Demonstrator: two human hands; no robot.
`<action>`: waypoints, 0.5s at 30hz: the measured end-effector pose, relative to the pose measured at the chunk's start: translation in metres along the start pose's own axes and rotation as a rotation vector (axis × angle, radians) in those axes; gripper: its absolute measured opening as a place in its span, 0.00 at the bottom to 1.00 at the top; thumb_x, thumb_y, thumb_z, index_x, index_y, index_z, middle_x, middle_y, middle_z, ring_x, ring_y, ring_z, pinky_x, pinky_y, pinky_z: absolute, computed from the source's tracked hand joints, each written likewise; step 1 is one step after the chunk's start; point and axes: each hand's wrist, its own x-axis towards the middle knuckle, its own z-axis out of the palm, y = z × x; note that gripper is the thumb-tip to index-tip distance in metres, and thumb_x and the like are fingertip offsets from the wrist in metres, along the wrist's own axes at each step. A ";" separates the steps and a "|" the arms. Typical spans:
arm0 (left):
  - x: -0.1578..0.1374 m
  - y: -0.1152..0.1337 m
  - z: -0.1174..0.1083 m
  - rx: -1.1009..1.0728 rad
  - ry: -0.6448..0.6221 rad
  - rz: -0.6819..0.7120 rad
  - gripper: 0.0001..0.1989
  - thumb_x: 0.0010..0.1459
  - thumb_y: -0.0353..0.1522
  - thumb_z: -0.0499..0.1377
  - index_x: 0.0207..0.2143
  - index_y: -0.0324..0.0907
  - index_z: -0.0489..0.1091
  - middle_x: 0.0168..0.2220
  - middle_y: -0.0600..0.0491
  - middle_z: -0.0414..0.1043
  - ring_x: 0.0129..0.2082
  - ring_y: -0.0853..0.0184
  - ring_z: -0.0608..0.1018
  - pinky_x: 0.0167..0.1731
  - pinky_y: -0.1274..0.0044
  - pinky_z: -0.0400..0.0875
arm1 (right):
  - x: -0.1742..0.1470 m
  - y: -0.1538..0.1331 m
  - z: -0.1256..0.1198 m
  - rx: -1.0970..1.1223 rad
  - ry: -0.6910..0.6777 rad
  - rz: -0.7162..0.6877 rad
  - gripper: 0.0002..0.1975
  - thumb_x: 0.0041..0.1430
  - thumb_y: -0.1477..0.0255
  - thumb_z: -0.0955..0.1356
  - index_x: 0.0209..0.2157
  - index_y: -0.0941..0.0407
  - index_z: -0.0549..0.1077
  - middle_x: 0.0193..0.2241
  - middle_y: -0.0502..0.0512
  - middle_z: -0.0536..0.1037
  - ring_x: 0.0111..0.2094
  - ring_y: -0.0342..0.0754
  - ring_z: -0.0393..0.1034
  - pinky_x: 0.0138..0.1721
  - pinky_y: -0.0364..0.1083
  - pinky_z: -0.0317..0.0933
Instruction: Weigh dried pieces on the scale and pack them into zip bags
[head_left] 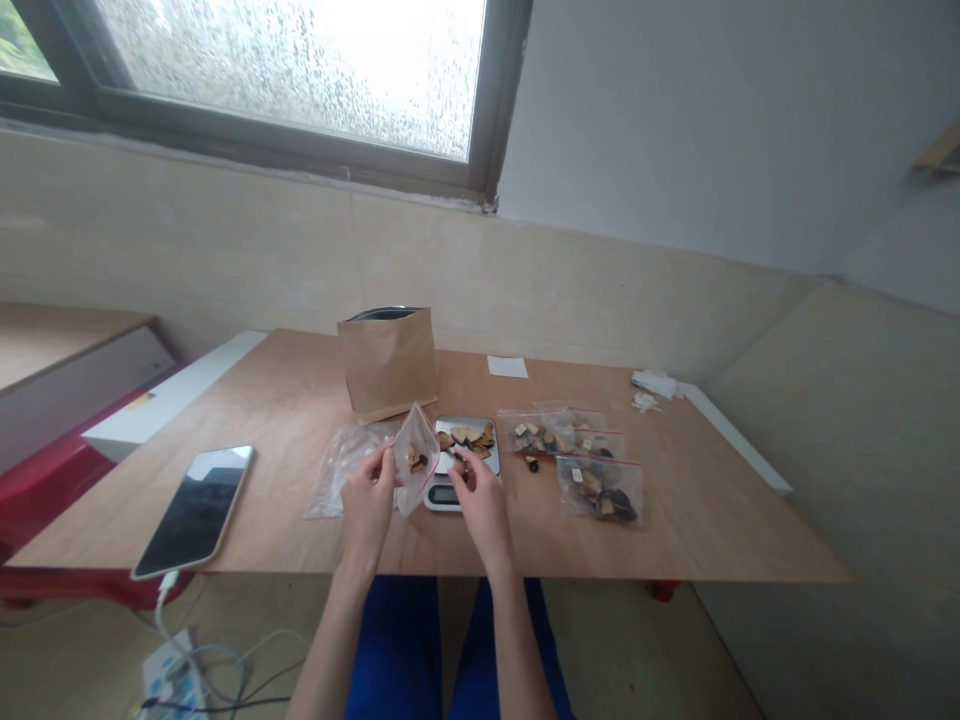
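My left hand grips a clear zip bag with a red seal line; its mouth gapes toward the right and a few brown dried slices lie inside. Fingers pinched, my right hand holds a small dark-edged dried slice over the kitchen scale. More dried slices, pale with dark rims, are heaped on the scale's plate. Under and beside my left hand lie flat clear bags.
Behind the bag stands an opened brown paper pouch. Several filled zip bags and one loose slice lie right of the scale. A phone with a charging cable rests at the left; white paper and crumpled tissue lie toward the back.
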 end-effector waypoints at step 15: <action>0.001 0.003 -0.003 0.048 0.052 0.038 0.23 0.53 0.41 0.50 0.43 0.36 0.73 0.30 0.48 0.77 0.24 0.65 0.75 0.28 0.74 0.68 | 0.037 0.022 -0.007 -0.198 0.081 -0.117 0.16 0.57 0.75 0.60 0.47 0.57 0.70 0.50 0.63 0.68 0.53 0.53 0.61 0.54 0.54 0.56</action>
